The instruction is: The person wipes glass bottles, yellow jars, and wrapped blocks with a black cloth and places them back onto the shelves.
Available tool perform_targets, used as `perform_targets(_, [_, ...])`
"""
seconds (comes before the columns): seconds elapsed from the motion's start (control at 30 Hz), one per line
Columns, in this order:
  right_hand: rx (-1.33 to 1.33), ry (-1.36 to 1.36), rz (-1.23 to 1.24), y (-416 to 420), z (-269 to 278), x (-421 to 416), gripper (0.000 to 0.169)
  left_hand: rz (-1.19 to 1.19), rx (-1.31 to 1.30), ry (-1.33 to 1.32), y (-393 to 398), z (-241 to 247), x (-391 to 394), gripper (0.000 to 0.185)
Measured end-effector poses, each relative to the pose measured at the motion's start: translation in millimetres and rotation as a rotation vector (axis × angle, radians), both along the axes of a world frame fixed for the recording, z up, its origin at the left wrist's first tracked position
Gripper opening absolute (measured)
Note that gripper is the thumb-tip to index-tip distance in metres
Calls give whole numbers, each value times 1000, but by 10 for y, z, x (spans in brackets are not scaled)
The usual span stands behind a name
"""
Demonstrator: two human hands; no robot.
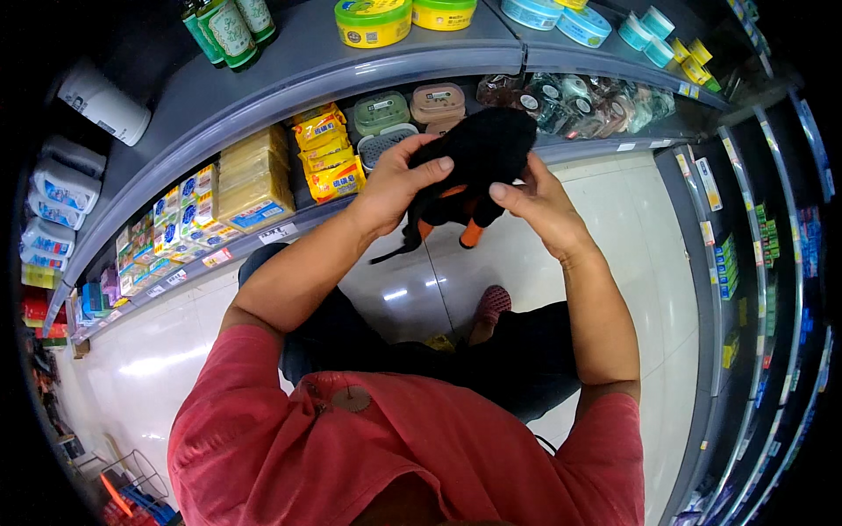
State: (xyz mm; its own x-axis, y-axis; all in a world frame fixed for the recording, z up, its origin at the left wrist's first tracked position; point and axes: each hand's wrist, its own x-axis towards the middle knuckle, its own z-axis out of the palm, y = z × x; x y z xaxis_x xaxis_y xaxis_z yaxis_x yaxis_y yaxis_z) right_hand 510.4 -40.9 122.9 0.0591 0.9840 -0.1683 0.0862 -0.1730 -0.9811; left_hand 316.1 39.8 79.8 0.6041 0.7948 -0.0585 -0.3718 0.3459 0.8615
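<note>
My left hand (401, 184) and my right hand (543, 210) grip a black, soft, furry thing (487, 144) from both sides, in front of the lower shelf. It looks like an animal-shaped plush toy, with orange leg-like parts (471, 235) below and a thin tail-like end at the lower left. My left thumb presses on its upper surface, and my right thumb lies along its right side. The fingers behind it are partly hidden. Beyond it on the lower shelf are lidded plastic soap boxes (381, 112) and yellow soap packets (334, 177).
Wrapped soap bars (256, 191) line the lower shelf at left. Above, the grey upper shelf (296, 85) bears green bottles (227, 33) and round yellow tubs (373, 23). Bagged items (579, 102) sit at right. Another shelving unit (717, 263) flanks the tiled floor (631, 263).
</note>
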Motion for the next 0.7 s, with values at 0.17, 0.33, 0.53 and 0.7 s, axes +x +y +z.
perform_targets(0.17, [91,106,-131,61,-264,87,35,-112,-127,-165,71,92,-143,34])
perform_targets(0.33, [345,92,-377,-30,151,52,21,-60,273,-30,178,180,-177,38])
perform_targets(0.53, [321,183,-216,-107,107,205,28,-69,69,-146,224,345,-200,35])
perform_targets(0.7, [46,807,-249,-10,-298,111,38,-133,-156,-367,120,380,-79,30])
